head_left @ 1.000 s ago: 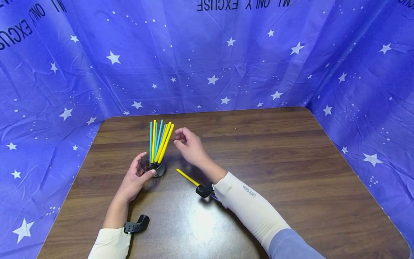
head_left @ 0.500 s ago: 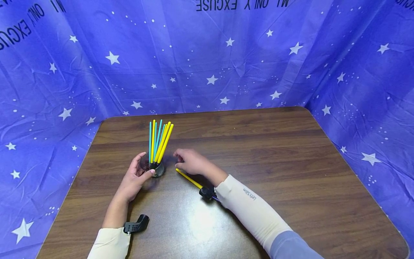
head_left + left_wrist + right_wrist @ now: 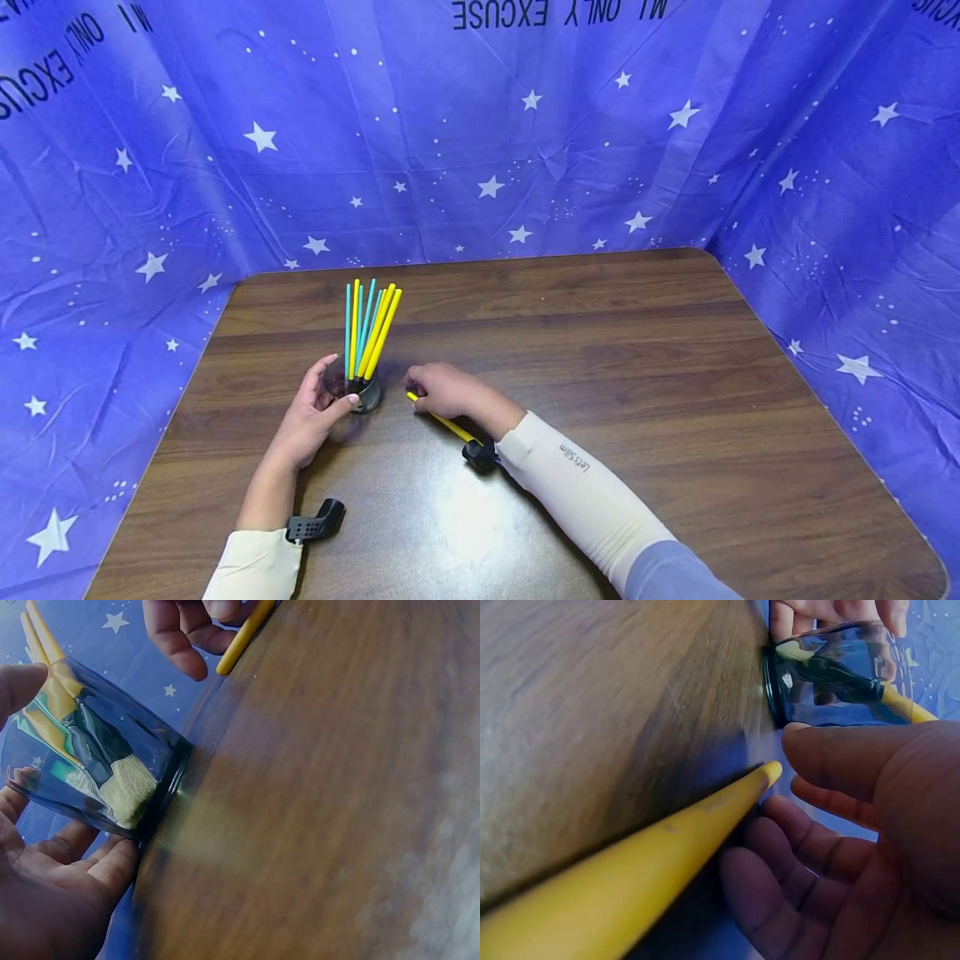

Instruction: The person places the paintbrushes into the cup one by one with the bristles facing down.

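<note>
In the head view, the right hand (image 3: 441,390) covers part of the lying yellow brush (image 3: 448,423), so whether its grip closes on the handle cannot be told. The brush's bristle end sits hidden behind the black wrist camera (image 3: 478,454). The worktop (image 3: 360,825) blurs in the left wrist view, and the glass jar (image 3: 90,761) is cut by the left edge.

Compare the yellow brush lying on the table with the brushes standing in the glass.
The lone brush lies flat on the table, under the right hand, whose fingers curl over it. The brushes in the glass stand nearly upright, bristles down, while the left hand grips the glass. The lone brush is yellow; those in the glass mix yellow and teal. All have slim handles.
</note>
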A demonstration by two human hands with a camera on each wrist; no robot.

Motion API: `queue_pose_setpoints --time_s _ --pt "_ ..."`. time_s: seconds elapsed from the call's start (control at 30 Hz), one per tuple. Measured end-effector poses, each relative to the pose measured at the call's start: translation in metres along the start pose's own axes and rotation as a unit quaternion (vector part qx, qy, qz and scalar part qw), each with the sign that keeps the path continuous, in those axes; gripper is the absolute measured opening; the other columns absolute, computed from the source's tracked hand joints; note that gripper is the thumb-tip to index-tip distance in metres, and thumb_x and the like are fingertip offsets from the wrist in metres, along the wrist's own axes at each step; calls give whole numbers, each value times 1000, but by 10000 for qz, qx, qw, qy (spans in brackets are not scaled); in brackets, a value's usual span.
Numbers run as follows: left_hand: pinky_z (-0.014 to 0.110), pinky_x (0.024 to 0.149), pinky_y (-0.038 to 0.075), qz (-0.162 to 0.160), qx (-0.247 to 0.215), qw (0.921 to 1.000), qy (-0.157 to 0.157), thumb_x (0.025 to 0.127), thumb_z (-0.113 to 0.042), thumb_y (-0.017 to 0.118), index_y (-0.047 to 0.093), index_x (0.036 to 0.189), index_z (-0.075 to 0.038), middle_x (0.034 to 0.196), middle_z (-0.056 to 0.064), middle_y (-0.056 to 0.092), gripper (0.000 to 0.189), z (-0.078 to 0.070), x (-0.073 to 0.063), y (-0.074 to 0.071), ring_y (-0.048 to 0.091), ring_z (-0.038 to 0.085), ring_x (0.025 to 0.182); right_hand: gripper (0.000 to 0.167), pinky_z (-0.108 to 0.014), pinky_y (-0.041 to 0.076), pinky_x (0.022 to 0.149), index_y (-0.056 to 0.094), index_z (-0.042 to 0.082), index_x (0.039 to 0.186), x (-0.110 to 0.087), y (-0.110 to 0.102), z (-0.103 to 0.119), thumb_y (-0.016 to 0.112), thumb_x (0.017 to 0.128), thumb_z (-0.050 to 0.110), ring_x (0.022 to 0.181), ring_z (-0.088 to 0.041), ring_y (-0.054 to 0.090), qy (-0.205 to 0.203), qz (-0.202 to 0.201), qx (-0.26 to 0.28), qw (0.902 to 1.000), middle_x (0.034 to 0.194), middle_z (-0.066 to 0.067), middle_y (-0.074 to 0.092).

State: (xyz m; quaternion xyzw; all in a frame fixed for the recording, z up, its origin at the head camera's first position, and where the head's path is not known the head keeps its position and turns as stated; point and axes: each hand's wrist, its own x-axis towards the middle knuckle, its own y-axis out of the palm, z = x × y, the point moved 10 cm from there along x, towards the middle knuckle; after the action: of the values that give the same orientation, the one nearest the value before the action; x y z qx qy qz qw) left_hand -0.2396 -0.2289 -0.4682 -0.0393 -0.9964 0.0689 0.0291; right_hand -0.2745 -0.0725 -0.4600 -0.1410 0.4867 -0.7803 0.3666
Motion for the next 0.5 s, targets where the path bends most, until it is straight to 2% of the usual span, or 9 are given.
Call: queue_pose_setpoints --time_s 0.27,0.5 --pt "14 90 45 -24 -30 10000 91 92 8 60 21 148 1 140 24 41 69 2 0 -1 52 6 113 19 -25 43 71 65 8 104 1 3 4 72 86 7 77 -13 52 -116 138 -219 9996 79 3 55" --pt "16 89 46 -48 -164 9996 228 91 9 61 24 147 2 133 16 46 68 1 0 -2 55 7 111 19 -24 43 72 65 8 103 2 2 -1 72 86 4 78 -12 53 63 103 0 9999 80 3 56"
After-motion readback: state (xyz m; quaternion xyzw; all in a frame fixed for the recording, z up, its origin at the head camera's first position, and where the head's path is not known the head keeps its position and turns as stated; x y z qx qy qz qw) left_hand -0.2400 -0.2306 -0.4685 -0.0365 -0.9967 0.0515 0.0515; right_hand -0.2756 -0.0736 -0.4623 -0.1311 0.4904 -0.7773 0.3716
